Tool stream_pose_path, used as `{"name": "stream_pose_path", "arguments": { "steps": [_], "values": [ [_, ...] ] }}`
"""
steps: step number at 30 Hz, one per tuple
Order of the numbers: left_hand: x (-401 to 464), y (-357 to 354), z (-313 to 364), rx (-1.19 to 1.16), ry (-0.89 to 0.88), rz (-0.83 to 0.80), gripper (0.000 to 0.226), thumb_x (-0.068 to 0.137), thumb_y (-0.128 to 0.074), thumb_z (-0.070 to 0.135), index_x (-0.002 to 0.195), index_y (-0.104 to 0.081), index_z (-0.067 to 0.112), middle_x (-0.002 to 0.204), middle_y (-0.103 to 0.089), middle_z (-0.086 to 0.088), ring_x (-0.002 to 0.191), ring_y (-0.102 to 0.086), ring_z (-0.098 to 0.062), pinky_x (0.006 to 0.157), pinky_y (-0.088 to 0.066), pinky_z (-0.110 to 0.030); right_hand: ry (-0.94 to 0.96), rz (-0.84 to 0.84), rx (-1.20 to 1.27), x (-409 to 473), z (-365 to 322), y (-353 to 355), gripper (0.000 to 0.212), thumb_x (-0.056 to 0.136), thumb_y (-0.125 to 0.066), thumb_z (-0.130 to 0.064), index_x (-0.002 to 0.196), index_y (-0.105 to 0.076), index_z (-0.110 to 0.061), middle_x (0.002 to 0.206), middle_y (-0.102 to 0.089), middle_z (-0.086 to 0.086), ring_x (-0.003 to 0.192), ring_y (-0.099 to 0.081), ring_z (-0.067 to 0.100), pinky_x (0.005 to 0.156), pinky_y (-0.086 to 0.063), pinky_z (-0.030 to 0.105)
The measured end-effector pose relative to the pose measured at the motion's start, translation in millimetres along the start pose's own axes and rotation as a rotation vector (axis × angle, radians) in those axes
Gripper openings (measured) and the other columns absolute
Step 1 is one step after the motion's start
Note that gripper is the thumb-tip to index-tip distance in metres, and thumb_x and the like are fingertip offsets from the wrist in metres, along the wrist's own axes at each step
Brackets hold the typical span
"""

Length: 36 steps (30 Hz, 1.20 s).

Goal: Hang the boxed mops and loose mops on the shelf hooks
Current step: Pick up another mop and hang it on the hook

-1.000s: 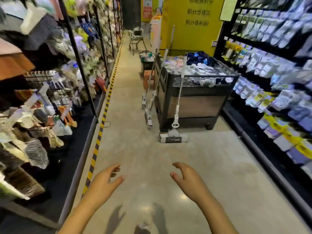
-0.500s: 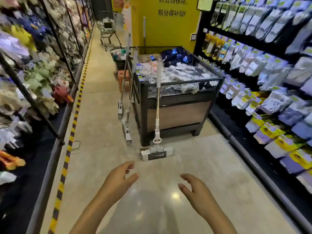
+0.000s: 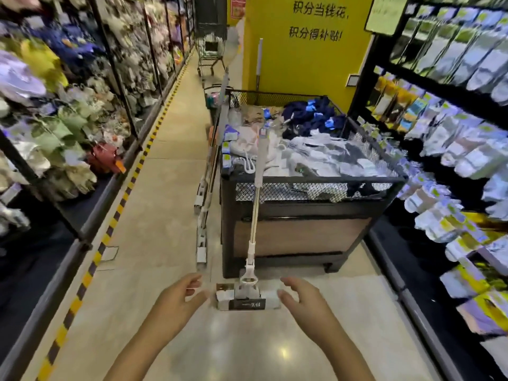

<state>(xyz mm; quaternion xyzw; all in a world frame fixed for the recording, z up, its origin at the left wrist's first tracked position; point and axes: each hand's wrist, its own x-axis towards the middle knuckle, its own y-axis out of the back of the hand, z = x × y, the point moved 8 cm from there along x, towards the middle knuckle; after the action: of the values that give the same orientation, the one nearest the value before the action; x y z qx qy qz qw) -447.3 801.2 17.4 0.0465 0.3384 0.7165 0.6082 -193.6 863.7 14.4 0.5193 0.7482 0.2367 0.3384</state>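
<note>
A loose mop (image 3: 254, 215) stands upright against the front of a black mesh bin (image 3: 310, 213), its white sponge head (image 3: 247, 298) flat on the floor. My left hand (image 3: 177, 301) is open just left of that head, and my right hand (image 3: 302, 301) is open just right of it; neither touches it. More loose mops (image 3: 204, 199) lean along the bin's left side. A further mop handle (image 3: 259, 61) rises behind the bin by the yellow wall.
The bin holds heaps of socks. Shelving with hanging goods (image 3: 63, 119) lines the left of the aisle behind a yellow-black floor stripe (image 3: 110, 232). Hooks of packaged socks (image 3: 450, 149) fill the right side. A shopping cart (image 3: 210, 55) stands far down the aisle.
I have walked closer to the bin. The mop head now lies between my two open hands, which have moved forward and further apart.
</note>
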Motion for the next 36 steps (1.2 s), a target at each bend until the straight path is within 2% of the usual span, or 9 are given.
{"name": "stream_pose_path", "arguments": {
  "steps": [4, 9, 11, 15, 18, 23, 27, 29, 36],
  "values": [
    [47.1, 6.7, 15.4, -0.044, 0.062, 0.073, 0.043, 0.09, -0.063, 0.019, 0.131, -0.052, 0.013, 0.125, -0.061, -0.007, 0.112, -0.057, -0.021, 0.1, -0.043, -0.033, 0.058, -0.05, 0.043, 81.9, -16.9, 24.5, 0.04, 0.095, -0.053, -0.028, 0.134, -0.051, -0.018, 0.132, -0.057, -0.002, 0.119, -0.053, 0.011, 0.092, -0.039, 0.02],
    [115.4, 13.8, 24.0, -0.1, 0.117, 0.096, 0.043, 0.09, -0.062, 0.02, 0.131, -0.052, 0.016, 0.125, -0.062, -0.004, 0.111, -0.058, -0.019, 0.097, -0.042, -0.029, 0.056, -0.081, 0.09, 200.4, -34.4, 38.5, 0.042, 0.094, -0.055, -0.031, 0.133, -0.049, -0.017, 0.125, -0.06, 0.001, 0.102, -0.051, 0.009, 0.084, -0.037, 0.022],
    [141.7, 16.9, 23.1, -0.103, 0.141, 0.085, 0.042, 0.091, -0.061, 0.022, 0.131, -0.051, 0.017, 0.124, -0.061, -0.003, 0.111, -0.057, -0.018, 0.098, -0.042, -0.029, 0.031, -0.08, 0.122, 242.0, -40.4, 38.3, 0.046, 0.093, -0.056, -0.03, 0.136, -0.046, -0.016, 0.122, -0.059, 0.002, 0.104, -0.053, 0.012, 0.085, -0.038, 0.025],
    [184.2, 23.3, 25.4, -0.152, 0.173, 0.082, 0.037, 0.09, -0.063, 0.022, 0.126, -0.055, 0.019, 0.121, -0.063, -0.003, 0.109, -0.059, -0.018, 0.096, -0.043, -0.028, 0.028, -0.077, 0.176, 306.5, -54.3, 37.8, 0.057, 0.092, -0.06, -0.026, 0.142, -0.035, -0.014, 0.137, -0.051, 0.011, 0.118, -0.051, 0.02, 0.094, -0.04, 0.029],
    [206.1, 26.1, 29.0, -0.172, 0.178, 0.085, 0.034, 0.09, -0.063, 0.022, 0.123, -0.056, 0.021, 0.116, -0.063, 0.0, 0.105, -0.059, -0.015, 0.088, -0.042, -0.025, 0.025, -0.042, 0.233, 343.3, -67.3, 46.7, 0.069, 0.092, -0.06, -0.026, 0.148, -0.022, -0.014, 0.148, -0.04, 0.011, 0.131, -0.044, 0.025, 0.097, -0.037, 0.03],
    [228.8, 22.0, 36.3, -0.171, 0.174, 0.09, 0.032, 0.091, -0.061, 0.024, 0.122, -0.053, 0.027, 0.109, -0.061, 0.011, 0.099, -0.058, -0.005, 0.074, -0.041, -0.012, 0.099, -0.031, 0.346, 384.1, -92.3, 55.8, 0.073, 0.093, -0.058, -0.023, 0.151, -0.015, -0.015, 0.145, -0.041, 0.006, 0.121, -0.052, 0.027, 0.096, -0.048, 0.042],
    [233.7, 15.0, 37.2, -0.202, 0.192, 0.128, 0.029, 0.09, -0.063, 0.027, 0.115, -0.052, 0.032, 0.103, -0.061, 0.015, 0.094, -0.057, 0.005, 0.071, -0.04, -0.005, 0.119, -0.056, 0.404, 400.9, -96.9, 51.8, 0.052, 0.094, -0.057, -0.024, 0.14, -0.034, -0.014, 0.124, -0.054, 0.005, 0.112, -0.057, 0.026, 0.087, -0.049, 0.037],
    [233.9, 11.6, 38.8, -0.225, 0.209, 0.147, 0.026, 0.089, -0.064, 0.028, 0.111, -0.051, 0.035, 0.103, -0.061, 0.016, 0.096, -0.059, 0.002, 0.07, -0.04, -0.004, 0.122, -0.051, 0.418, 403.7, -94.2, 51.8, 0.041, 0.095, -0.055, -0.026, 0.132, -0.042, -0.013, 0.118, -0.057, 0.005, 0.107, -0.058, 0.023, 0.08, -0.044, 0.031],
    [236.0, -10.9, 54.1, -0.238, 0.232, 0.212, 0.03, 0.089, -0.063, 0.028, 0.117, -0.053, 0.03, 0.107, -0.061, 0.009, 0.092, -0.057, 0.002, 0.072, -0.039, -0.008, 0.19, -0.124, 0.432, 393.8, -82.6, 47.8, 0.019, 0.098, -0.049, -0.03, 0.114, -0.046, -0.021, 0.101, -0.06, -0.004, 0.095, -0.059, 0.018, 0.08, -0.05, 0.038]
  ]
}}
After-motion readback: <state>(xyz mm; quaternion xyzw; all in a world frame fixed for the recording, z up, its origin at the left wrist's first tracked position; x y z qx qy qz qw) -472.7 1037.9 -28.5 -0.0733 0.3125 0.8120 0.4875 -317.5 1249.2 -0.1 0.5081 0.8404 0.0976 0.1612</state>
